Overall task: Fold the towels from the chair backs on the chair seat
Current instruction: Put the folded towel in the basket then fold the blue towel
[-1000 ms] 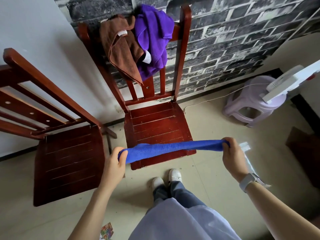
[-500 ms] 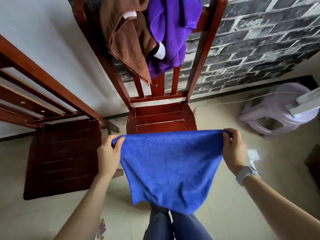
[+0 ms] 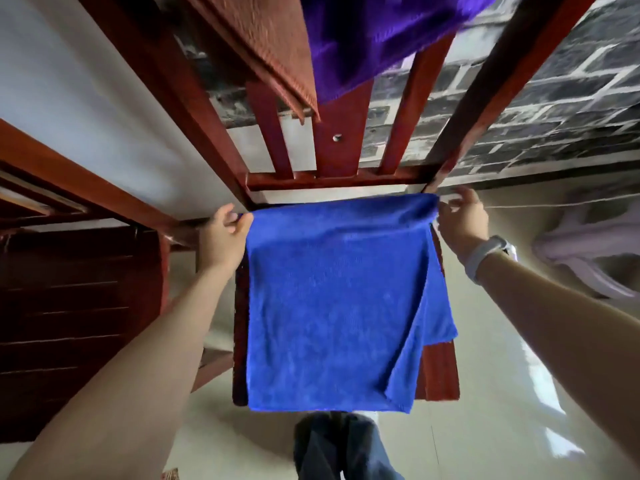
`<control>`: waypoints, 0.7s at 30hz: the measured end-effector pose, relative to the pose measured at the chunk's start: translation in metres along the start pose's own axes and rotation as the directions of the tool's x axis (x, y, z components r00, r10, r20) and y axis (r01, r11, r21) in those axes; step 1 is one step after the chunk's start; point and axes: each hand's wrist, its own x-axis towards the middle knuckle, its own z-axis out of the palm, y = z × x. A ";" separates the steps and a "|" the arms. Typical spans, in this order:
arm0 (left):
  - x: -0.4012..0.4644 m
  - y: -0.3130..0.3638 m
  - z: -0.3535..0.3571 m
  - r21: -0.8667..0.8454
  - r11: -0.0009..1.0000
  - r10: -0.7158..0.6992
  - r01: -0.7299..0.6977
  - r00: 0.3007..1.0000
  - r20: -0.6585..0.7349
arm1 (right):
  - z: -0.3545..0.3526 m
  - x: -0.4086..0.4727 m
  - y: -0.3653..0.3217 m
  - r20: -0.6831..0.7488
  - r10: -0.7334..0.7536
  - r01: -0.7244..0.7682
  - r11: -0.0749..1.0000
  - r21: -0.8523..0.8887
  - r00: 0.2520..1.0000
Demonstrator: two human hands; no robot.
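**Blue towel laid out, one edge already rumpled**

A person spreads a blue towel (image 3: pixel 332 299) across the chair seat (image 3: pixel 441 370), the left hand (image 3: pixel 221 233) pinching its far-left corner. The right hand (image 3: pixel 460 218) sits at the far-right corner with fingers loosely spread; whether it has any cloth pinched cannot be told. The towel's right side is doubled under itself and its near edge hangs past the seat front. Fold it as it lies and that tuck could get locked in as a crooked crease; the overhang could also drag the cloth floorward once the corners go free. A brown towel (image 3: pixel 273 53) and purple towel (image 3: pixel 374 36) wait on the chair back (image 3: pixel 339 143), close overhead and easy to snag.
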 end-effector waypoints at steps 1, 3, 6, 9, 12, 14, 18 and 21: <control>-0.002 -0.008 0.005 0.016 0.999 -0.043 0.043 0.999 0.027 | 0.003 -0.003 0.006 0.017 0.022 -0.021 1.000 -0.022 1.000; -0.018 -0.030 0.013 0.032 0.994 -0.108 0.106 0.991 0.073 | 0.006 -0.018 0.026 0.057 0.045 -0.041 0.996 -0.073 0.997; -0.063 -0.070 0.023 0.097 0.964 -0.259 0.249 0.960 0.104 | 0.010 -0.063 0.063 0.142 0.111 -0.091 0.985 -0.144 0.984; -0.122 -0.108 0.029 0.260 0.905 -0.358 0.336 0.932 0.045 | 0.016 -0.122 0.098 0.234 0.208 -0.149 0.958 -0.245 0.950; -0.170 -0.130 0.033 0.330 0.814 -0.486 0.477 0.872 -0.062 | 0.030 -0.172 0.118 0.257 0.286 -0.186 0.916 -0.355 0.923; -0.189 -0.137 0.033 0.340 0.752 -0.570 0.565 0.816 -0.094 | 0.043 -0.194 0.125 0.232 0.320 -0.211 0.894 -0.396 0.919; -0.195 -0.145 0.028 0.408 0.753 -0.536 0.515 0.841 -0.072 | 0.062 -0.207 0.129 0.172 0.335 -0.217 0.848 -0.483 0.926; -0.189 -0.145 0.025 0.367 0.784 -0.525 0.500 0.851 -0.039 | 0.063 -0.205 0.126 0.177 0.358 -0.238 0.845 -0.478 0.917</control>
